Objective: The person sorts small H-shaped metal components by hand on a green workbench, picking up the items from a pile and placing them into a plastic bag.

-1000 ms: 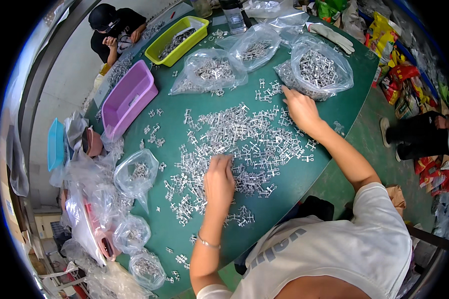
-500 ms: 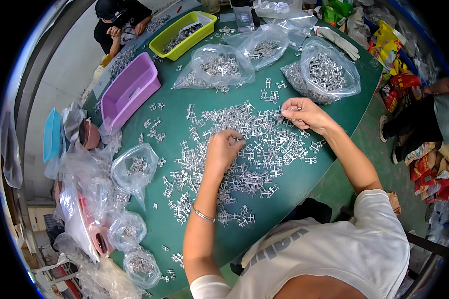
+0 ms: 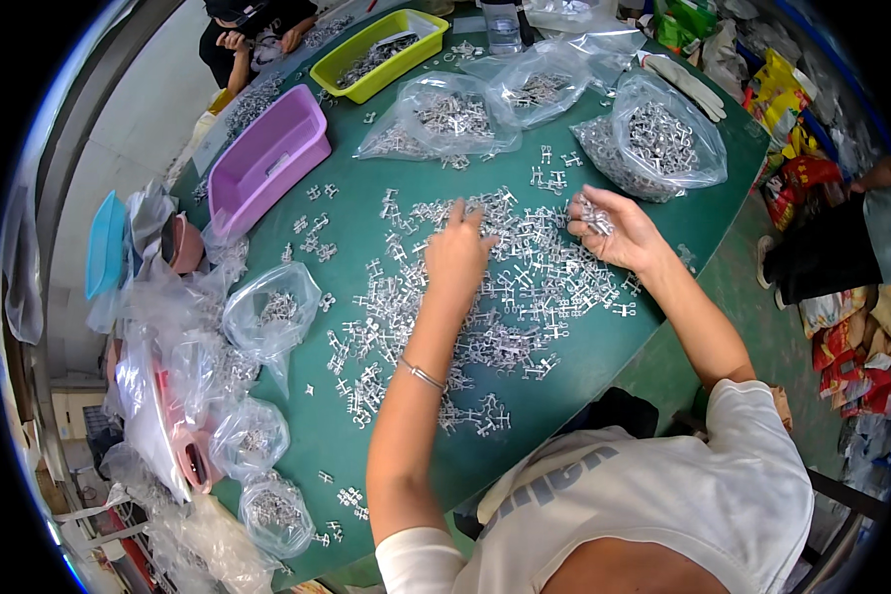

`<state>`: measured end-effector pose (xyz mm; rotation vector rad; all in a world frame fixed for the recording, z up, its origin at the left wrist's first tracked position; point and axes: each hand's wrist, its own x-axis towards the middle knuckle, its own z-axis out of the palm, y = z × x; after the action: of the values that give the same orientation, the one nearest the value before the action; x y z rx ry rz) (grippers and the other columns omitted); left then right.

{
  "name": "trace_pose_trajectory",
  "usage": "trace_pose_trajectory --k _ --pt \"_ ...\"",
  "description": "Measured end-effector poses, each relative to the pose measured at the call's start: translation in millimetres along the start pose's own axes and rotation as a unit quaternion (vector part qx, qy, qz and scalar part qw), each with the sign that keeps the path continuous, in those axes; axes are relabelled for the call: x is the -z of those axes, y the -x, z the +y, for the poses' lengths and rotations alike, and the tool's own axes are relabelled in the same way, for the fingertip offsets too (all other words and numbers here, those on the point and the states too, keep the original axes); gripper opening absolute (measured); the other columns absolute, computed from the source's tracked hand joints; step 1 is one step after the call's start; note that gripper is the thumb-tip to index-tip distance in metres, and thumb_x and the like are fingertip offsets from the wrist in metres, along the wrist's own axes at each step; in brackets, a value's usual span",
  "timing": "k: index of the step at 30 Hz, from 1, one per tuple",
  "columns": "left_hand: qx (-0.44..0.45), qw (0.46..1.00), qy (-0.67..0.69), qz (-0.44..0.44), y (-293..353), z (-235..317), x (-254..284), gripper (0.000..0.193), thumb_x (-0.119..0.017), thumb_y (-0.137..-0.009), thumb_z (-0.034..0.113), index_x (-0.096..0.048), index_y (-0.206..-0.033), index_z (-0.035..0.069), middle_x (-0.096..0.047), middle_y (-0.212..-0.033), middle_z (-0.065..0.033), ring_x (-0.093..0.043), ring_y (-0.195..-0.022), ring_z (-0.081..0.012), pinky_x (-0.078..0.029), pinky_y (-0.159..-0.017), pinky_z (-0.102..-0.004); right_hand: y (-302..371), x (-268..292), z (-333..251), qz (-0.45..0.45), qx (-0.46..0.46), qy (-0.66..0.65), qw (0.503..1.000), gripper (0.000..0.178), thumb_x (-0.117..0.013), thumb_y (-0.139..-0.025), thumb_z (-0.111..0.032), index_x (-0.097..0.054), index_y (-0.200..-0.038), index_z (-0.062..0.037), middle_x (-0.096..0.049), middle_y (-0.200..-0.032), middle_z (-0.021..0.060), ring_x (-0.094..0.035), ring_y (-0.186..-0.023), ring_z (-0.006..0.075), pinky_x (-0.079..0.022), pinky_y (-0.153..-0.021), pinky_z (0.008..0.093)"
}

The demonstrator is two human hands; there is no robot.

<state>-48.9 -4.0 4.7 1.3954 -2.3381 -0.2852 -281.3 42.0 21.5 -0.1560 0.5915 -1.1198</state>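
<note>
1. Left hand (image 3: 457,255) laid palm-down on the heap of small silver metal parts (image 3: 485,297), fingers loosely spread and curled onto the pieces at the heap's far edge; thin bracelet (image 3: 423,375) on that wrist.
2. Right hand (image 3: 614,230) raised just above the heap's right end, palm turned up, fingers cupped around a small clutch of the same parts (image 3: 592,216); too small to tell how many.
3. Heap spread loosely over the middle of the green table (image 3: 653,327), between the two forearms, thinning into scattered pieces toward the near edge.
4. Beyond the right hand, a bulging clear bag of parts (image 3: 658,144), mouth open, lying close to the heap.
5. Further back, two more clear bags of parts (image 3: 436,119) side by side, then a yellow-green tray (image 3: 378,54) also holding metal pieces.
6. To the left of the heap, an empty-looking purple tray (image 3: 265,158); nearer, a smaller clear bag (image 3: 269,315) with a few parts inside.
7. Along the table's left edge, crumpled plastic bags (image 3: 168,396), some holding parts.
8. At the far corner, another person (image 3: 252,35) in dark clothing, bent over the table.
</note>
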Motion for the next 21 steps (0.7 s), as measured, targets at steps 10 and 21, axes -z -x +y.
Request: trace_pose_trajectory --k 10,21 --pt "-0.058 0.998 -0.009 -0.024 64.8 8.6 15.1 0.027 -0.054 -0.072 0.001 -0.055 -0.100 0.001 -0.047 -0.128 -0.0130 -0.063 -0.060 -0.0301 -0.051 -0.051 -0.0378 -24.1 -12.2 -1.3 0.009 0.065 0.458 0.886 0.028 -0.062 -0.084 -0.021 -0.060 -0.101 0.0002 -0.056 -0.070 0.0019 -0.047 -0.058 0.0069 -0.039 -0.049 0.0198" --pt "-0.081 0.993 0.075 -0.032 123.5 14.2 37.4 0.016 -0.061 -0.075 0.004 -0.063 -0.091 0.006 -0.056 -0.120 -0.0041 -0.062 -0.056 -0.0236 -0.048 -0.047 -0.0311 -46.4 -24.0 6.7 0.018 0.219 0.895 0.387 0.014 -0.064 -0.075 -0.020 -0.064 -0.079 -0.0070 -0.063 -0.074 0.0135 -0.060 -0.071 0.0331 -0.048 -0.064 0.0423"
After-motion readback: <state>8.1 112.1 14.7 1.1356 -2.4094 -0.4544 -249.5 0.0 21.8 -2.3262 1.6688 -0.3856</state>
